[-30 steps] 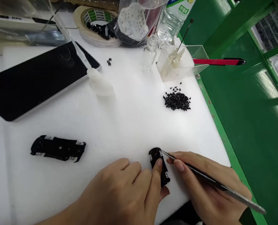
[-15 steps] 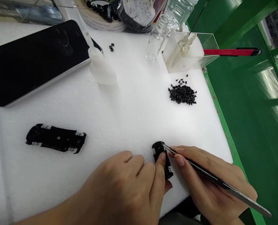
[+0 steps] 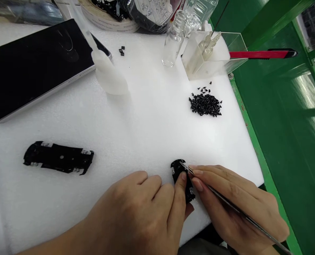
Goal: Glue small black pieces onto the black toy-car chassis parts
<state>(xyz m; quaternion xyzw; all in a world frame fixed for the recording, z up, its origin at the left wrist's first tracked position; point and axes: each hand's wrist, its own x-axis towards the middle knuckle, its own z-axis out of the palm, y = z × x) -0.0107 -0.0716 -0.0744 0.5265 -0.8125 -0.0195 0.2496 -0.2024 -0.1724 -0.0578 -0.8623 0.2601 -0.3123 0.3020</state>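
My left hand (image 3: 144, 209) has its index finger pressed on a small black car-shaped part (image 3: 179, 170), with the thumb tip showing beside it; the other fingers are curled in. My right hand (image 3: 234, 202) is closed round thin metal tweezers (image 3: 226, 200), whose tips touch the upper end of that part. A second, larger-looking black part (image 3: 60, 157) lies apart at the left on the white foam surface (image 3: 147, 141). Beyond my right hand sits a pile of tiny black pieces (image 3: 205, 105).
A phone (image 3: 38, 63) lies at the upper left, beside a white dropper bottle (image 3: 108, 74). Farther back are a tape roll (image 3: 107, 21), a glass vial (image 3: 172, 42), a clear box (image 3: 197, 67) and a red-handled tool (image 3: 261, 54). Small black squares (image 3: 121, 51) lie near the phone.
The tweezers have tilted in my right hand, and their tips have shifted slightly left on the black part. The whole view has shifted a little. My left hand keeps its hold.
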